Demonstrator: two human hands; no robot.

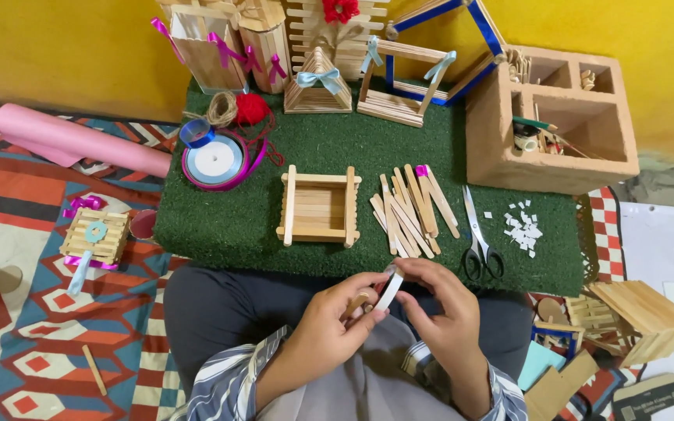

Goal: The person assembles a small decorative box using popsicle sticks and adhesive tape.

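Holding a small roll of white tape [389,285] at bottom centre of frame, over the lap. Left hand [335,321] fingers closed around the roll and what looks like a short wooden stick [360,301]; right hand [440,308] pinching the roll's edge w/ thumb and forefinger. Neither hand open.

Step in hand, by judgement: peeling or finding the tape end, prob. to fix onto the stick. Next move calls for a steady left grip while right fingertips lift the free end; tape end itself too small to tell.

Centre frame, on green mat [220,218]: open-top stick box [318,206], untouched. Just right of it, loose sticks [411,210]; then scissors [479,234] and white scraps [522,226]. Ribbon spools [216,158] upper left of mat.
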